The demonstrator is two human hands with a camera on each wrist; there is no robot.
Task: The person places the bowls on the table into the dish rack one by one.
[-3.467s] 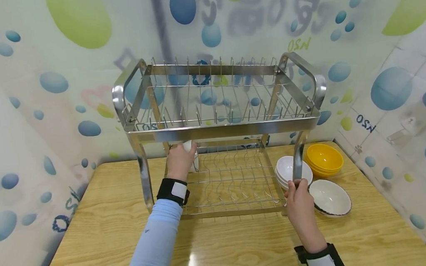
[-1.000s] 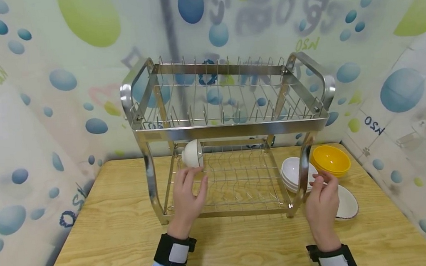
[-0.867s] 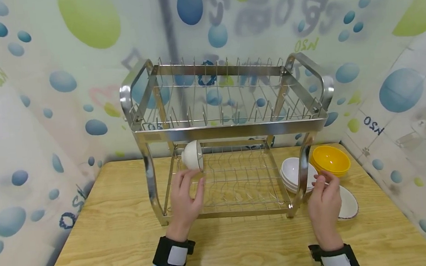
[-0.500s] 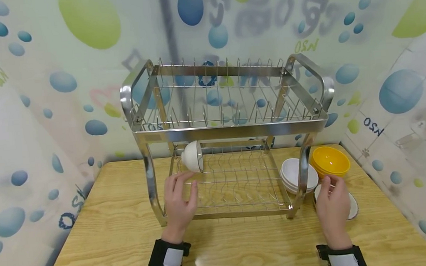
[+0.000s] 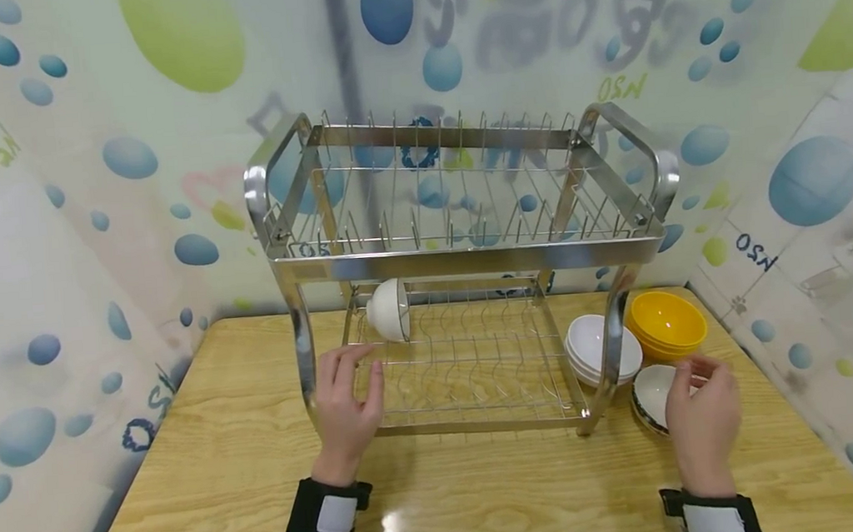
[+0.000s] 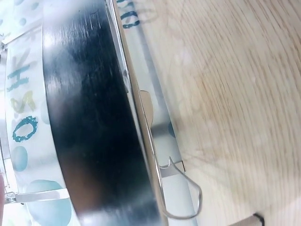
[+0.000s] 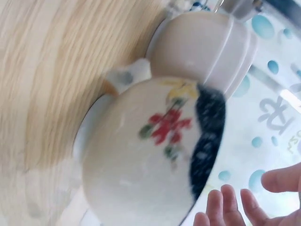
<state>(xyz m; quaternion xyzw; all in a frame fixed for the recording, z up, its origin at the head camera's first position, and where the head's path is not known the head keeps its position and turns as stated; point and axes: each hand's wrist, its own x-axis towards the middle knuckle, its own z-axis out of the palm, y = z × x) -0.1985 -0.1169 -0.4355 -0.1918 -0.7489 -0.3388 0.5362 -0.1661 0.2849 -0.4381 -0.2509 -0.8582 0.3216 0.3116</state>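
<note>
A small white bowl (image 5: pixel 388 311) with a dark rim line stands on its side at the back left of the lower tier of the metal dish rack (image 5: pixel 471 261). My left hand (image 5: pixel 348 410), fingers loosely spread, is near the rack's front left leg, apart from the bowl. Over at the right, my right hand (image 5: pixel 706 428) hovers at a cream bowl (image 5: pixel 655 394), hiding its right side. In the right wrist view this bowl (image 7: pixel 141 146) shows red flowers and a dark blue rim band; the relaxed fingers (image 7: pixel 230 207) are beside that rim, holding nothing.
Stacked white bowls (image 5: pixel 601 344) stand against the rack's front right leg (image 5: pixel 612 335). Behind them is a stack of yellow bowls (image 5: pixel 667 322). Wire prongs line both rack tiers. The wooden table (image 5: pixel 490 495) meets a patterned wall covering (image 5: pixel 166 203).
My left hand has let go of the small white bowl and drawn back toward the front left. My right hand has left the rack's leg and moved right to the cream bowl.
</note>
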